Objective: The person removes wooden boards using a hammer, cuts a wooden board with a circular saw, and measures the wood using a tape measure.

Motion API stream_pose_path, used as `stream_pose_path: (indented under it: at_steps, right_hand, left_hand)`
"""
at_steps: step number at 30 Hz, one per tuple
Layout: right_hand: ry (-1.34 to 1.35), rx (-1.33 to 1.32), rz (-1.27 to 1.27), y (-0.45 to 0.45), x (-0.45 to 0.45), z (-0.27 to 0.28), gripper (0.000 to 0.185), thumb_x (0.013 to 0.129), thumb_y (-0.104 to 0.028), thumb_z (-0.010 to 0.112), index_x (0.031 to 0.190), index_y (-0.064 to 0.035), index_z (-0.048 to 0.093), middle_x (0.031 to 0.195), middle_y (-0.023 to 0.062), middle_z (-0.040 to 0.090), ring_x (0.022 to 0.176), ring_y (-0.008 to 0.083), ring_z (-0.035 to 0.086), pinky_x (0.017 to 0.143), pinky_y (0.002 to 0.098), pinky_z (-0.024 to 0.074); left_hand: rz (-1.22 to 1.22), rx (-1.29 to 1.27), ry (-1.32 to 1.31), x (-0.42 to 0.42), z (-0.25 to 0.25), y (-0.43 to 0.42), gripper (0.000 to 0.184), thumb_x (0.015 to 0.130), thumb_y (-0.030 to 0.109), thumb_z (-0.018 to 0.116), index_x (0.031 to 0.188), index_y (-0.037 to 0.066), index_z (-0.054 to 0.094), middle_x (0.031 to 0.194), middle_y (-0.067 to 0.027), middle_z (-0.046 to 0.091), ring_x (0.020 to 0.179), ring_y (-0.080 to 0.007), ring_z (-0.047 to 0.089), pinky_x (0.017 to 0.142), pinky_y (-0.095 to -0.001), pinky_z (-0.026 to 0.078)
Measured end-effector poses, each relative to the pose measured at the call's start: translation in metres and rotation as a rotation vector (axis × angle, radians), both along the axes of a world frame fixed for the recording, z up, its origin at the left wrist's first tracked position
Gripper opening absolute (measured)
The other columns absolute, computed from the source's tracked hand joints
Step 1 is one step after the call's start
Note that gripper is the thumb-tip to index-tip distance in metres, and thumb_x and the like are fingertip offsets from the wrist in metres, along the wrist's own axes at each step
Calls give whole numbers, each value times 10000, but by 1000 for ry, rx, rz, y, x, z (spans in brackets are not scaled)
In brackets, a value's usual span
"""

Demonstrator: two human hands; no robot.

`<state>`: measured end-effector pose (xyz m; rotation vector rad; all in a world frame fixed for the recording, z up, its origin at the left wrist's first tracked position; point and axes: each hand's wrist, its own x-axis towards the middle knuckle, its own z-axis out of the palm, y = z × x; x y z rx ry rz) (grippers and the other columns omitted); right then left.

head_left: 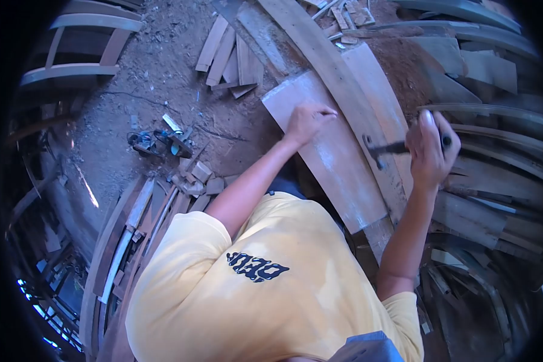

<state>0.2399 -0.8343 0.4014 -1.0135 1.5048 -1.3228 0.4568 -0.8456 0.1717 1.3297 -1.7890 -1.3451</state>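
My right hand (431, 148) is wrapped round the handle of a hammer (385, 148), raised near the long plank, with its head pointing left. My left hand (309, 123) is closed in a pinch above a wide pale board (329, 157); what its fingertips hold, if anything, is too small to make out. The board lies slanted in front of my body. Along its right side runs a long, slightly curved plank (338, 78), with another pale board (377, 90) beyond it.
Short wood offcuts (232, 57) lie on the dusty ground ahead. A power tool (163, 143) with a blue part sits at the left near small wood blocks (196, 175). Curved timber pieces (501, 139) are stacked at the right, and long strips (127, 241) lie at the left.
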Motion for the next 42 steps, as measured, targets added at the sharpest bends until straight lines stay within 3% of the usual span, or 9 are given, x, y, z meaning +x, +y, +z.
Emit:
stream_pose_path:
  at_steps: [6,8,11,16,20,24,30,36,42]
  right_hand:
    - [57,-61,34,-122,49,-56,368,1018,-177,645,687,-62,532,560,-33,467,496,43,424,461,241,290]
    - [300,-170,40,-152,63,-69,325,1003,-161,658,708,-60,566,556,-25,483,506,46,456,463,239,306]
    - [303,-191,12,-172,84,-65,366,1031,-224,634,709,-52,607,553,-19,504,488,65,497,479,220,354]
    - [100,-293,-125,-123,69,-65,296,996,-132,618,728,-18,567,585,-16,507,522,57,472,462,246,313]
    - [-196,-590,68,-32,3,-64,248,963,-103,484,726,-113,412,571,-27,409,456,107,334,490,299,325]
    - [-302,-550,-76,-2,-13,-62,260,925,-113,446,698,-152,325,539,-20,358,454,111,324,604,343,402]
    - [-369,-538,-138,-14,-39,-66,256,901,-114,434,679,-149,313,514,-6,322,453,116,318,598,349,406]
    - [-418,-487,-148,-12,-49,-62,285,894,-129,450,653,-160,301,516,2,317,466,127,329,610,353,401]
    - [-391,-432,-179,13,-56,-45,286,907,-117,427,647,-159,317,520,-10,319,479,124,332,611,345,397]
  left_hand:
    - [224,-269,-25,11,-11,-80,120,867,203,775,953,127,807,1050,-54,772,1131,-281,648,989,-410,506]
    - [279,-380,-55,5,-23,-90,131,882,197,768,987,126,801,1122,-36,769,1179,-272,645,1034,-419,494]
    - [257,-480,-194,2,-43,-89,147,912,190,738,1048,143,766,1226,-9,741,1257,-294,609,1105,-467,456]
    - [194,-611,-353,-2,-47,-86,147,936,183,714,1079,148,723,1257,27,730,1335,-269,577,1192,-513,384]
    - [198,-627,-409,-1,-45,-86,133,936,193,717,1063,154,723,1267,37,728,1321,-253,595,1191,-510,372]
    - [186,-609,-402,-3,-46,-82,105,923,210,733,1020,172,737,1249,50,739,1317,-238,605,1183,-506,337]
    - [206,-525,-335,-16,-19,-85,85,894,248,764,959,212,805,1143,63,776,1245,-214,638,1182,-501,307]
    - [147,-366,-58,-43,-18,-74,137,839,210,808,974,213,831,1044,57,790,1015,-192,657,1028,-392,438]
    - [-170,-460,-111,-34,-20,-72,158,810,199,822,967,186,829,959,34,783,953,-203,642,919,-365,467]
